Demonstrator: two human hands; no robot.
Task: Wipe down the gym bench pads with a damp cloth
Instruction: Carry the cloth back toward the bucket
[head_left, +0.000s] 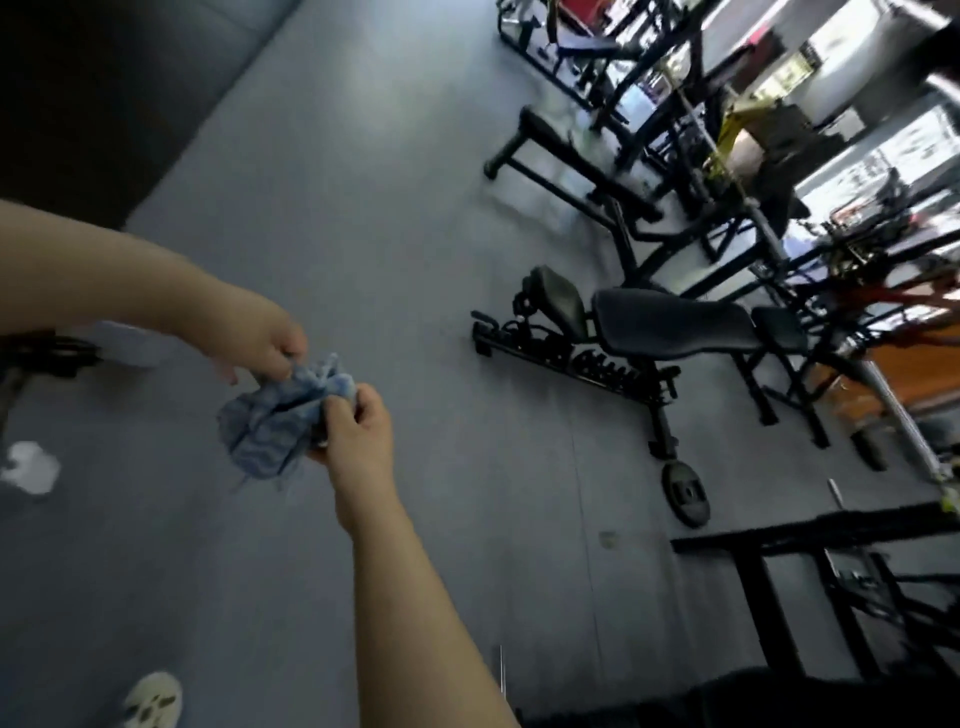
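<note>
A crumpled blue cloth (278, 415) hangs in the air between both hands, left of centre. My left hand (260, 338) pinches its upper edge from above. My right hand (358, 423) grips its right side with curled fingers. To the right, apart from my hands, stands a black adjustable gym bench: a long back pad (670, 325), a smaller seat pad (561, 299) and another small pad (779, 325). A second black bench (571, 156) stands farther back.
Grey rubber floor (415, 208) spreads between me and the benches. A black weight plate (685, 493) lies by the near bench's foot. Racks and machines (753, 156) line the right side. A black frame (810, 571) is at lower right. A white shoe (153, 699) shows at bottom left.
</note>
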